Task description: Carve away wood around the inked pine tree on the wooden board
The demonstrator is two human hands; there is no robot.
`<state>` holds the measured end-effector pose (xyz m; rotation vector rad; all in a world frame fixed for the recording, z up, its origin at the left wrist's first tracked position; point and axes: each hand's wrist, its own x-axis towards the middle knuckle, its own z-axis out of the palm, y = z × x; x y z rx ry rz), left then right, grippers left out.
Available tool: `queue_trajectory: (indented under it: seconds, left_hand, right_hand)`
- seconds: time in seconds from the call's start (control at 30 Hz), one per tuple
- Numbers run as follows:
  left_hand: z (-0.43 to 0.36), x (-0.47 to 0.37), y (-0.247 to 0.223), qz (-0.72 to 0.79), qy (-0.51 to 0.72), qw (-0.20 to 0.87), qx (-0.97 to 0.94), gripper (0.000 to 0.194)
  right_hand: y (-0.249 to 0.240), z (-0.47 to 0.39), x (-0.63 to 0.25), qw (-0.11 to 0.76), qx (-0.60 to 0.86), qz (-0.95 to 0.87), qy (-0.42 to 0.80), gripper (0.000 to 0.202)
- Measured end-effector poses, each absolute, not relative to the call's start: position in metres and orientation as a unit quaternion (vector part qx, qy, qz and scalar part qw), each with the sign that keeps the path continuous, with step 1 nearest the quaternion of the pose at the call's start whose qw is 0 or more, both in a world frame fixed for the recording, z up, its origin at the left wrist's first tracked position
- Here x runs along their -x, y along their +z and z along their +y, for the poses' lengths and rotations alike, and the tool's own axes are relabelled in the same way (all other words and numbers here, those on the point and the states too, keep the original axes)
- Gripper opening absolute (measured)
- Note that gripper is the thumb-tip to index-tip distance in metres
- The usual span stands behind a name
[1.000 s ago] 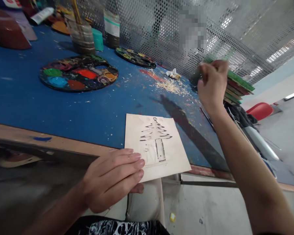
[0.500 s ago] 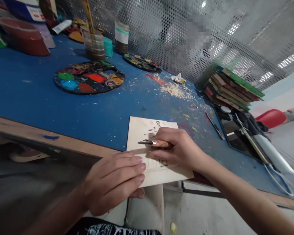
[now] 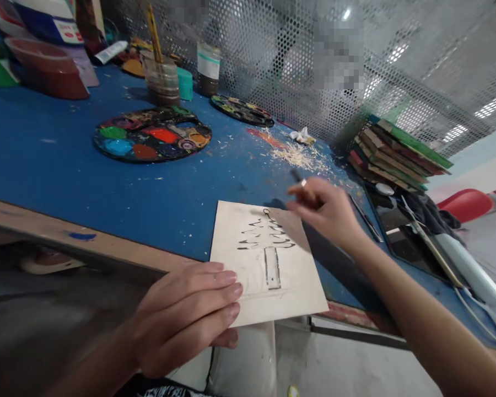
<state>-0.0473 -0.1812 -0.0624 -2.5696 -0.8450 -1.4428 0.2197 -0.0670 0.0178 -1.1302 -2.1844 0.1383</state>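
More of the drawing (image 3: 272, 268) shows, the right hand (image 3: 324, 212) shifted aside.

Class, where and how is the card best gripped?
Probably its near edge, right of the left hand, from the person's side, thumb below, fingers above: the card is thin, lies flat, and that edge juts beyond the table.

The right hand (image 3: 326, 212) was blurred, as was the tool (image 3: 296, 177), its rear end hidden in the grasp. The left hand (image 3: 188, 314) covered the near left corner of the card (image 3: 287, 273). The top edge cut off the blue bottle (image 3: 43, 23); the bottom edge, a yellow thing (image 3: 293, 391).
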Motion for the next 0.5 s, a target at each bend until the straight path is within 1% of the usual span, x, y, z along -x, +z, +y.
queue_trajectory:
  seconds: [0.03, 0.1, 0.17, 0.2, 0.27, 0.43, 0.5]
  left_hand:
    - [-0.180, 0.048, -0.062, -0.265, -0.471, 0.028, 0.841, 0.008]
    - [-0.177, 0.050, -0.062, -0.247, -0.475, 0.026, 0.844, 0.009]
    - [-0.172, 0.051, -0.063, -0.226, -0.480, 0.045, 0.847, 0.013]
    - [-0.170, 0.051, -0.064, -0.209, -0.483, 0.053, 0.849, 0.014]
    - [-0.169, 0.051, -0.066, -0.194, -0.486, 0.060, 0.850, 0.013]
    - [-0.175, 0.048, -0.069, -0.263, -0.487, 0.037, 0.832, 0.011]
    - [-0.178, 0.047, -0.069, -0.271, -0.485, 0.035, 0.831, 0.011]
  right_hand:
    - [0.016, -0.077, -0.210, 0.306, 0.387, -0.862, 0.119, 0.006]
    - [0.015, -0.094, -0.194, 0.263, 0.308, -0.891, 0.204, 0.011]
    - [0.015, -0.103, -0.184, 0.222, 0.260, -0.908, 0.243, 0.017]
    - [0.015, -0.104, -0.182, 0.208, 0.251, -0.912, 0.249, 0.020]
    - [0.013, -0.102, -0.182, 0.211, 0.260, -0.910, 0.246, 0.021]
    - [0.007, -0.102, -0.182, 0.253, 0.296, -0.899, 0.200, 0.011]
    - [0.007, -0.104, -0.181, 0.242, 0.291, -0.902, 0.208, 0.018]
